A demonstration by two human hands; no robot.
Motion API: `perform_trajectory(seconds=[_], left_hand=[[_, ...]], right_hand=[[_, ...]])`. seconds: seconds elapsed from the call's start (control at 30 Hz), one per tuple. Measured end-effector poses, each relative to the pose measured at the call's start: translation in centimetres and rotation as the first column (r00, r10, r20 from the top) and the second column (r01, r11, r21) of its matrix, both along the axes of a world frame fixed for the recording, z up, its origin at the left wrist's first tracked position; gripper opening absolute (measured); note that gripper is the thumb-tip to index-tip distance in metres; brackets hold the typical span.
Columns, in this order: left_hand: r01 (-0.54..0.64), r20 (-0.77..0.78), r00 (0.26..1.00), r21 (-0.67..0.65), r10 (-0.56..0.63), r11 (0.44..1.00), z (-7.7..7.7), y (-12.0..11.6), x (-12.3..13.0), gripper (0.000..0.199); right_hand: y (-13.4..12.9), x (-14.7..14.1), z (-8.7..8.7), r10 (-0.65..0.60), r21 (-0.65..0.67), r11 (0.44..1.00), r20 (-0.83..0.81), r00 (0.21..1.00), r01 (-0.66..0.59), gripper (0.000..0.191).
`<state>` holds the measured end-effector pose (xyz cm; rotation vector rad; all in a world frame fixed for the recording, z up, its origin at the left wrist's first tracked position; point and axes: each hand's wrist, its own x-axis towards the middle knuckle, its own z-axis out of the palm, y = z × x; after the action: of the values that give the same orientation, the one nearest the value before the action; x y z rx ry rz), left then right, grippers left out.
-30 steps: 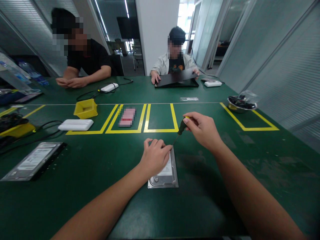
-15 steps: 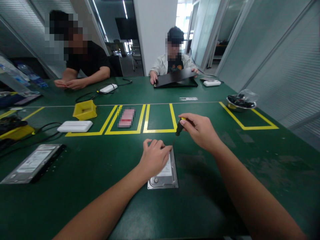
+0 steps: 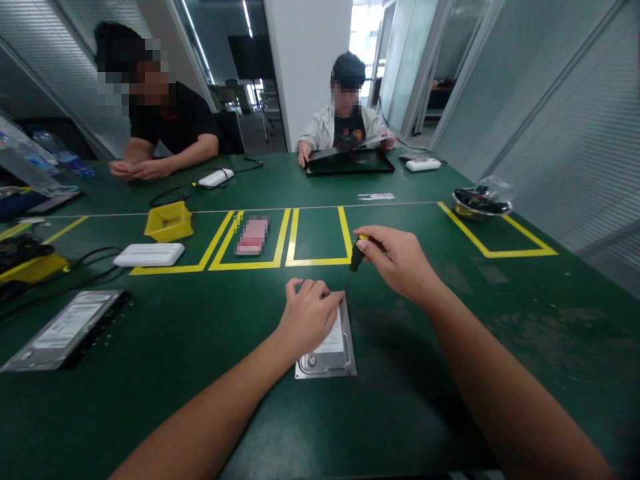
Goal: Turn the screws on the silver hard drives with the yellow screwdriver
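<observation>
Right grip (image 3: 399, 260) around screwdriver handle (image 3: 356, 259)

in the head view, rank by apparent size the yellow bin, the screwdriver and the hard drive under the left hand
1. Hard drive, partly hidden by the left hand
2. Yellow bin
3. Screwdriver, partly covered by the right hand

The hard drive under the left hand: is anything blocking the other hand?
Nothing visible stands between the right hand and the hard drive except the screwdriver it holds. The left hand covers part of the hard drive, its fingers close to the screwdriver's lower end; whether they touch, I can't tell.
</observation>
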<state>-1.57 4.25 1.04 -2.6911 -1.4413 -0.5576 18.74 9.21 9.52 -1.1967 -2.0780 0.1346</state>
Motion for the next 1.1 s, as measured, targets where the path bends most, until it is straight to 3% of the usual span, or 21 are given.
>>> perform_trajectory(seconds=[0.47, 1.1], left_hand=[[-0.026, 0.037, 0.999, -0.024, 0.027, 0.999, 0.1, -0.1, 0.2, 0.026], [-0.036, 0.042, 0.998, -0.055, 0.038, 0.998, 0.1, -0.1, 0.2, 0.027]], right_hand=[[-0.3, -0.2, 0.5, 0.079, -0.072, 0.994, 0.000, 0.997, -0.079, 0.028], [-0.6, -1.4, -0.1, 0.116, -0.004, 0.993, -0.005, 0.993, -0.116, 0.025]])
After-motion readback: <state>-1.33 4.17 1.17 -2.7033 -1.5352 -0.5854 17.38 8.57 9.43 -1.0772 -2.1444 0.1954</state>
